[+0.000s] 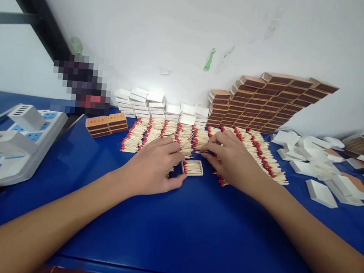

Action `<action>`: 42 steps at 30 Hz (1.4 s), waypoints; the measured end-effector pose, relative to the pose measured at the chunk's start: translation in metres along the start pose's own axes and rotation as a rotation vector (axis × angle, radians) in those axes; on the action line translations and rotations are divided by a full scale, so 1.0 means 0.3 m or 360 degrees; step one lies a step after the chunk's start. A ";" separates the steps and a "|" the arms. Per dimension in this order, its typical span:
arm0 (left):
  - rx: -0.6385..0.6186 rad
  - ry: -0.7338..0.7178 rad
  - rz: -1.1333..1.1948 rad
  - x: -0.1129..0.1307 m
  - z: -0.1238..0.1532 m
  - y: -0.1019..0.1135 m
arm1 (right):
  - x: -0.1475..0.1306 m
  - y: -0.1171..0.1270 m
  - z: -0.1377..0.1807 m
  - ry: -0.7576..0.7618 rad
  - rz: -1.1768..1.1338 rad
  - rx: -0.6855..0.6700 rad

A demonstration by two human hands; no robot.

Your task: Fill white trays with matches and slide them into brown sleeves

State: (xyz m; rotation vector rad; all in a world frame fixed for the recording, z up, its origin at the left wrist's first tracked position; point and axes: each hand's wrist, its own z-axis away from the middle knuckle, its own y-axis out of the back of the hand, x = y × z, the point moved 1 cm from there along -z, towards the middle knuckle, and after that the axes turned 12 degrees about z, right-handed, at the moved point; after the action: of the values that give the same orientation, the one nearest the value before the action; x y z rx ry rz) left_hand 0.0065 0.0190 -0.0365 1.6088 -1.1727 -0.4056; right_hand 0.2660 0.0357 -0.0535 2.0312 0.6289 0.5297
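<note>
A small white matchbox tray point(201, 173) lies on the blue table, with red-headed matches inside it. My left hand point(154, 166) grips the tray's left end, thumb at the near corner and fingers at the far one. Just beyond and to the right of the tray, my right hand point(227, 157) has its thumb and fingertips pinched together at a few matches point(197, 152). Rows of loose matches point(266, 158) spread behind both hands, and more lie partly hidden under the right hand.
White empty trays point(137, 103) are stacked along the wall, beside a tall stack of brown matchboxes point(267, 103). Two orange matchbox bundles point(106, 124) stand at left. Loose trays point(320, 192) are heaped at right. A power strip point(18, 147) lies at far left.
</note>
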 end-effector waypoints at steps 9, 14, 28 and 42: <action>0.0017 -0.0006 -0.0014 0.003 0.000 0.001 | 0.002 -0.007 -0.005 -0.0023 -0.0106 -0.0038; -0.0007 -0.0003 -0.0012 0.003 0.000 -0.001 | 0.016 -0.015 -0.008 -0.0043 -0.0065 -0.0104; 0.0022 0.0013 -0.0016 0.001 -0.004 0.000 | -0.083 0.085 -0.016 0.0069 -0.0101 -0.0097; -0.0023 0.0045 -0.0005 0.005 -0.008 0.005 | -0.134 0.102 -0.022 0.0100 -0.0107 -0.0138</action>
State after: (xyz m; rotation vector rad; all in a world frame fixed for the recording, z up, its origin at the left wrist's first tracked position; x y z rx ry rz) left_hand 0.0083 0.0189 -0.0339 1.5989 -1.1434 -0.3912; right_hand 0.2377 0.0013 -0.0287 1.9116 0.6976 0.5736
